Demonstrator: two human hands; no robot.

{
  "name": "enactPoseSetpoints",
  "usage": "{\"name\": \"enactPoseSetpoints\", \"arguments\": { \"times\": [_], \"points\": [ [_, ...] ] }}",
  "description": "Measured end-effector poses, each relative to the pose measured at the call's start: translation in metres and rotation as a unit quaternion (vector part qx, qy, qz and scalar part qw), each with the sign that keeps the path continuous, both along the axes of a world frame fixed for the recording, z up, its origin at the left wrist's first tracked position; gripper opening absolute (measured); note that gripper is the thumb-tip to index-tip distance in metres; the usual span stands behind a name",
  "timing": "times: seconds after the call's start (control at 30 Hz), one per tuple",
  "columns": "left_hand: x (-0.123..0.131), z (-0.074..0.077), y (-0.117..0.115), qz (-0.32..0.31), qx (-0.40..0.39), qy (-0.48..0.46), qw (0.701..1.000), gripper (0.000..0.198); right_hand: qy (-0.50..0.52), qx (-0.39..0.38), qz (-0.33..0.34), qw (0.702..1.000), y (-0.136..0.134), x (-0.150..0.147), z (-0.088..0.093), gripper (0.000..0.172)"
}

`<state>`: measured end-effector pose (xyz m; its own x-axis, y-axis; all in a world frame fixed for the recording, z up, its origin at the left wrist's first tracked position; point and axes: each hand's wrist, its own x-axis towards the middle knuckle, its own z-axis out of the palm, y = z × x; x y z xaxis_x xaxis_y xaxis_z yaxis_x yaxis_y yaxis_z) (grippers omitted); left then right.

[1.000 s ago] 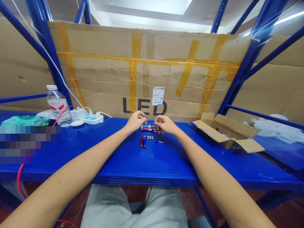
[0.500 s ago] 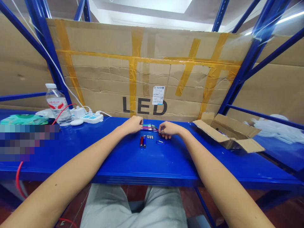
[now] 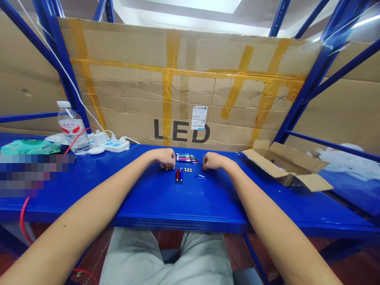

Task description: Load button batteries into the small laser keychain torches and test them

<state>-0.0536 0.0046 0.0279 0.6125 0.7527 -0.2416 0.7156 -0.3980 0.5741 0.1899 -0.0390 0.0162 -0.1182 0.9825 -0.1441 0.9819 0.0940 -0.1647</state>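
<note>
My left hand [image 3: 166,159] is closed on the blue table, just left of a red flashlight tube [image 3: 177,176]; a small shiny bit shows at its fingertips, too small to name. Beside the red tube lies a blue flashlight tube [image 3: 181,176]. Several button cells [image 3: 188,170] sit in two short rows to their right. Farther back is a stack of slim metallic flashlights [image 3: 184,158] with carabiners at their right ends. My right hand [image 3: 213,161] is closed, its fingers down on the table over a small red piece, mostly hidden. Nearer me lies a blue carabiner [image 3: 201,177].
An opened cardboard box [image 3: 285,164] stands on the right. At the left are a water bottle [image 3: 73,128], a power strip [image 3: 115,145] with plugs, and a green packet [image 3: 31,147]. A large cardboard sheet [image 3: 133,95] marked LED walls off the back.
My left hand has moved left and toward me, off the flashlight stack. My right hand has shifted slightly right, away from the stack's carabiner ends, with the red piece at its fingers.
</note>
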Motion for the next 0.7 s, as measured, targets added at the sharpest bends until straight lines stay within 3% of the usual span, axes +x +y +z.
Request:
{"name": "enactPoseSetpoints", "arguments": {
  "times": [0.23,0.7],
  "points": [
    [0.000,-0.001,0.000,-0.009,-0.024,-0.028,0.999,0.011,0.027,-0.060,-0.009,0.998,-0.006,-0.003,0.001,0.006],
    [0.003,-0.003,-0.001,0.018,-0.017,-0.039,0.999,0.005,0.105,-0.081,0.070,0.989,-0.012,-0.009,0.004,0.006]
  ]
}}
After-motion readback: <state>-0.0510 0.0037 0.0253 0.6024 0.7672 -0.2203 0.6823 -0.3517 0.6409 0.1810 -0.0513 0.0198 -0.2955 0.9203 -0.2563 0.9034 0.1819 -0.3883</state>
